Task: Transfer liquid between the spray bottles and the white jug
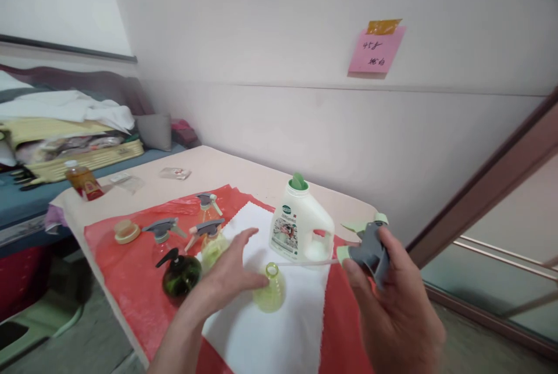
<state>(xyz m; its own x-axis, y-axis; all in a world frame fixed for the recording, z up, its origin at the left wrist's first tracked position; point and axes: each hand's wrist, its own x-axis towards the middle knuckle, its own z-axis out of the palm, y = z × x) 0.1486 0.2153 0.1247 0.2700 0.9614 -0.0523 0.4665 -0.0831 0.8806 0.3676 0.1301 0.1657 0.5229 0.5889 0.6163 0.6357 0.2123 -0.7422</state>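
Head view shows the left hand [233, 272] resting against a small pale green bottle [270, 290] that stands upright on a white cloth [279, 327], its neck open and bare. Fingers and thumb curl loosely about the bottle's left side, steadying it; whether they grip it firmly I cannot tell. The right hand [392, 298] is clenched on a grey and green trigger sprayer head [368, 246], held up off the cloth to the right of the bottle, with its thin dip tube [305, 262] pointing left toward the bottle's mouth, its tip close above the neck and apparently not yet inside.

Judging from this, the sprayer head is off the bottle and the two parts are close but apart; seating the tube in the neck and screwing the collar down look like what is left.

Left forearm comes in from the bottom edge, palm turned inward. Right wrist is raised, with the back of the hand toward the camera, fingers wrapped behind the sprayer body.

Around them on the red sheet [131, 258] covering the tabletop stand a white detergent jug [300, 223] with a green cap, just behind the bottle, three other spray bottles with heads fitted [209, 234], and a dark green pump bottle [181, 275].
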